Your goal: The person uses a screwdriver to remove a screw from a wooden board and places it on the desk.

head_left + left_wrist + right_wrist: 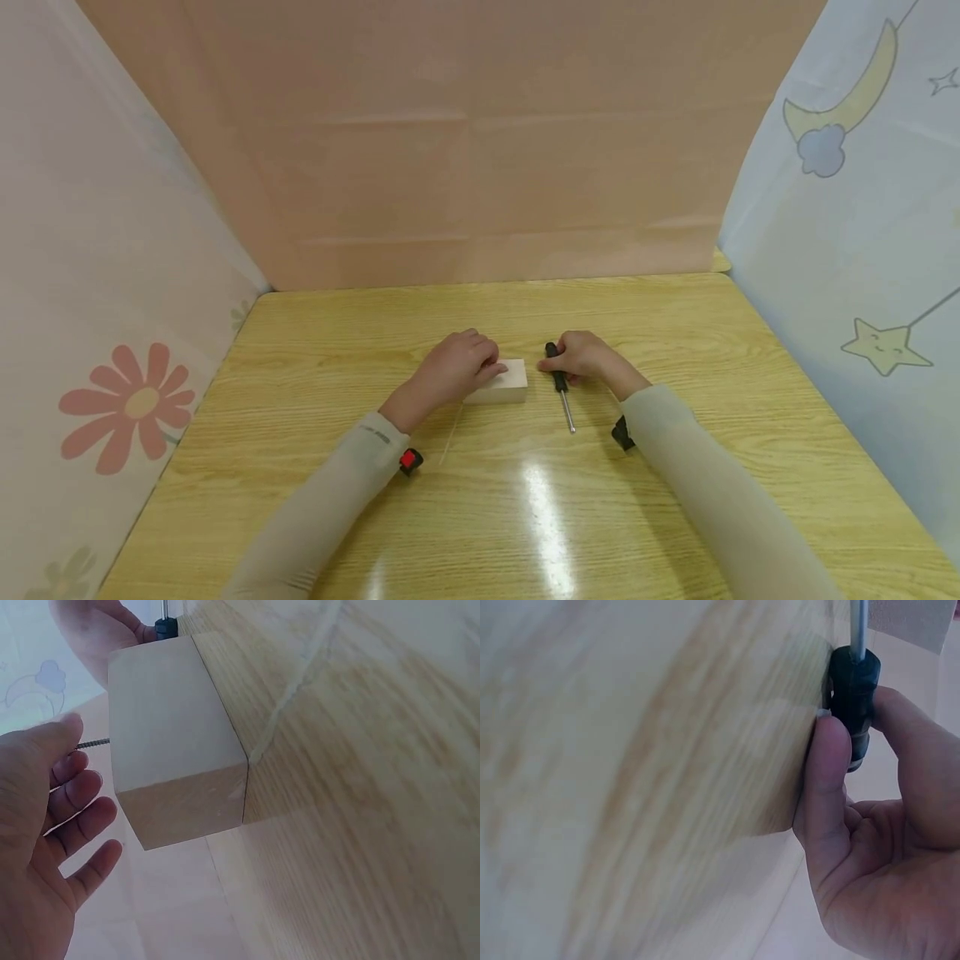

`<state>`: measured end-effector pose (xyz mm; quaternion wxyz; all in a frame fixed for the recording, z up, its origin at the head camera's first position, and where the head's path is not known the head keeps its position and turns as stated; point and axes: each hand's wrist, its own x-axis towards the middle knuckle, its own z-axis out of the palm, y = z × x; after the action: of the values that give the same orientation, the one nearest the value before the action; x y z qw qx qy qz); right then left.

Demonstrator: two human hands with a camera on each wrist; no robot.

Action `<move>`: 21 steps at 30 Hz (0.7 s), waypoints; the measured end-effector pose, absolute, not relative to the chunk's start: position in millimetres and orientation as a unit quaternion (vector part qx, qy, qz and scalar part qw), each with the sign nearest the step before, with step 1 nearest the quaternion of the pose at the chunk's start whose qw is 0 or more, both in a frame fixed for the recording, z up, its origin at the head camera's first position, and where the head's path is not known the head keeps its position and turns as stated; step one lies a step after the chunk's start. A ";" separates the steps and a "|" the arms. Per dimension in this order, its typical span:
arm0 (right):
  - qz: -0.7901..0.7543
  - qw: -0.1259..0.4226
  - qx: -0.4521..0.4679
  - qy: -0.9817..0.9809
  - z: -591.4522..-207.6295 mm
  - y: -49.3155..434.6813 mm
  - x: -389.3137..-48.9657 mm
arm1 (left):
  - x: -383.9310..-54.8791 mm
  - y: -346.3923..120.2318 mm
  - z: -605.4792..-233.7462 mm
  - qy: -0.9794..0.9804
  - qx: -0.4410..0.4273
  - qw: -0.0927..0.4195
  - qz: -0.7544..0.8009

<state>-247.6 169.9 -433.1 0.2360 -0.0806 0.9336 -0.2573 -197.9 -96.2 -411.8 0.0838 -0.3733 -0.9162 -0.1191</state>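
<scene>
A pale wooden block (504,385) lies on the table near its middle. At its upper face my left hand (459,367) pinches a thin threaded screw (94,742) between thumb and index finger; the other fingers are loosely bent beside the block. The screw's shank meets that face in the left wrist view, and its head is hidden by the fingertips. Just right of the block, my right hand (592,357) holds a screwdriver (559,379) by its black handle, thumb and fingers on either side. The metal shaft (567,412) points toward the table's near side.
The wood-grain table (322,342) is bounded by a plain tan backdrop (465,167) behind and patterned sheets on both sides. Small black devices sit at the left wrist (410,461) and the right wrist (622,433).
</scene>
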 end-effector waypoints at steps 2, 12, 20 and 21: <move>-0.258 0.235 -0.078 0.934 -433.1 169.7 -247.3 | -198.8 -95.6 -413.0 -0.917 -0.373 0.092 -0.109; -0.258 0.233 -0.077 0.935 -434.0 169.5 -248.6 | -203.6 -95.5 -415.6 -0.917 -0.368 0.071 -0.133; -0.264 0.239 -0.075 0.932 -434.1 170.1 -249.3 | -202.7 -99.2 -413.4 -0.897 -0.389 0.009 -0.208; -0.263 0.239 -0.075 0.932 -434.5 170.3 -249.5 | -202.2 -99.7 -412.7 -0.897 -0.387 0.002 -0.214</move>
<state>-249.5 170.3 -434.5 0.2385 -0.0748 0.9318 -0.2630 -202.2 -99.7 -412.7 0.0023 -0.3869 -0.8970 -0.2135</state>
